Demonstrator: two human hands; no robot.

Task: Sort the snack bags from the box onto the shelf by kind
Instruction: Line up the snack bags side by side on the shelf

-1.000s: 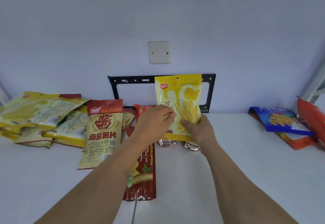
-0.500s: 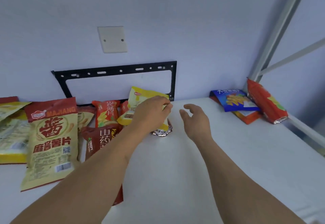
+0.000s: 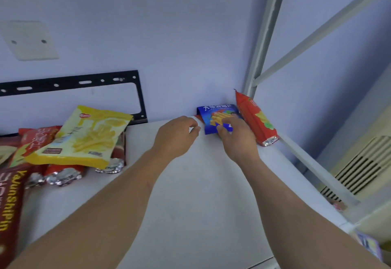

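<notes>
The sorting looks well under way, judging by how the bags lie on the shelf (image 3: 190, 184). At about nine o'clock a heap of yellow and red bags is gathered, with the yellow fries bag (image 3: 84, 139) lying flat on top of the red ones. At about one o'clock, in the back corner, a blue bag (image 3: 213, 116) lies just beside a red-orange bag (image 3: 256, 120) that leans by the shelf post (image 3: 262, 42). The box is not in view, so how many bags are left cannot be told.

Half a second ago the left hand (image 3: 175, 135) was on the yellow fries bag and the right hand (image 3: 237, 137) hung open nearby. Now both hands have left that bag and swung to the corner. The right hand's fingers rest curled on the blue bag, gripping its near edge as far as can be seen; the left hand is loosely curled and holds nothing, just beside it.
</notes>
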